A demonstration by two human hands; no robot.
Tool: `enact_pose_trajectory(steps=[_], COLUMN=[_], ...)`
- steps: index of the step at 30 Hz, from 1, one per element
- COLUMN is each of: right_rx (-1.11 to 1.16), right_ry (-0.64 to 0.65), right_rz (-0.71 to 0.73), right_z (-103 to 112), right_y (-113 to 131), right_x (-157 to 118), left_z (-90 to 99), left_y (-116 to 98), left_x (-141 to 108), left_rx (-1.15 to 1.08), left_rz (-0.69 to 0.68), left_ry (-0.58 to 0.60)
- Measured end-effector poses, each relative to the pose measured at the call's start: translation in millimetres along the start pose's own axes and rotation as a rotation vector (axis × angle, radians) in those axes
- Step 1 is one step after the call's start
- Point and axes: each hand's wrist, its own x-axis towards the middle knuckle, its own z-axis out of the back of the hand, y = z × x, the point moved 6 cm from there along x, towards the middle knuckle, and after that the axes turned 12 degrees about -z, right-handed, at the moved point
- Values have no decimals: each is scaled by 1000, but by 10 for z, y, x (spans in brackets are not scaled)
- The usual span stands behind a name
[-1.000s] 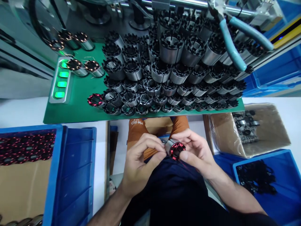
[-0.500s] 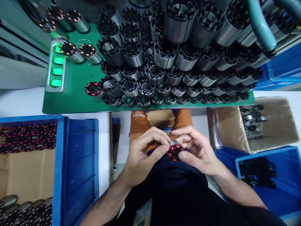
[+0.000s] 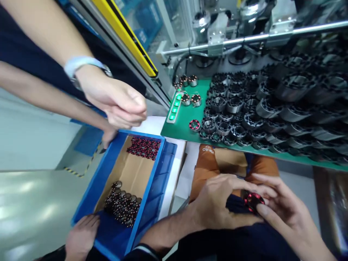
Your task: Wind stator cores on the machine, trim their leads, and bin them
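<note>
A small motor stator with red windings (image 3: 253,201) is held low over my lap, its wound end facing up. My right hand (image 3: 288,210) grips it, the thumb on its near rim and the fingers behind. Around its left side curves my left hand (image 3: 217,203), index finger along the far side and thumb along the near side; its exact contact is blurred. Beyond my hands, the green tabletop (image 3: 185,132) bears a red-wound stator (image 3: 194,125), several copper-wound stators (image 3: 196,99) and rows of black-ended stators (image 3: 239,131).
A blue crate (image 3: 160,159) at left holds red-wound stators (image 3: 144,146) and copper-wound stators (image 3: 125,206). A co-worker's closed hand (image 3: 119,99) hangs above it; other people's hands (image 3: 83,233) touch its rim. Green lights (image 3: 174,110) and a machine rail (image 3: 244,41) lie beyond.
My view has swung left, bringing the whole crate and other people's arms into sight. My left thumb has shifted from the stator's side to its near side; the stator stays in my hands.
</note>
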Motion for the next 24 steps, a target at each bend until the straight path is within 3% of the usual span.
enact_pose_trajectory(steps=[4, 6, 10, 13, 16, 20, 24], right_rx=[36, 21, -121, -187, -160, 27, 269], right_ry=[-37, -26, 29, -68, -85, -105, -303], right_rz=[-146, -139, 114, 271, 350, 335, 263], right_z=[-91, -99, -90, -28, -23, 74, 317], right_y=[-50, 4, 316, 544, 672, 636, 428], right_x=[-56, -54, 22, 79, 98, 104, 94], left_z=[-12, 0, 71, 139, 175, 158, 204], left_y=[27, 25, -26, -39, -80, -187, -195], left_x=[-23, -56, -55, 27, 147, 274, 331], left_rx=[38, 0, 28, 71, 161, 282, 337], left_rz=[-26, -12, 56, 80, 22, -80, -31], left_ry=[-21, -28, -2, 28, 37, 60, -29])
